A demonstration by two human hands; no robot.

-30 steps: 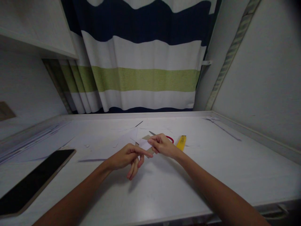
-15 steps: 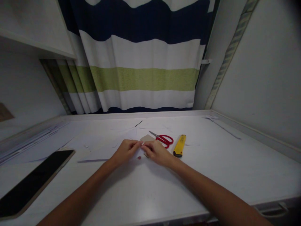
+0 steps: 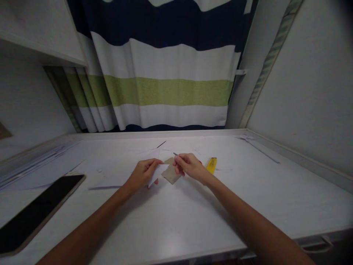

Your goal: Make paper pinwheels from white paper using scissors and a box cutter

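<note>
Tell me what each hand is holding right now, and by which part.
The left hand pinches a small white paper piece by its left edge. The right hand is closed just above the brown card; whether it grips anything cannot be told.

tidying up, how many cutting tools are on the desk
2: a yellow knife right of the right hand, and scissors mostly hidden behind that hand. Others may hide under paper.

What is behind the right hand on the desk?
Behind the right hand, a grey scissor blade tip pokes out above the fingers, and a yellow utility knife lies just beyond the wrist. The hand covers whatever the tip belongs to.
</note>
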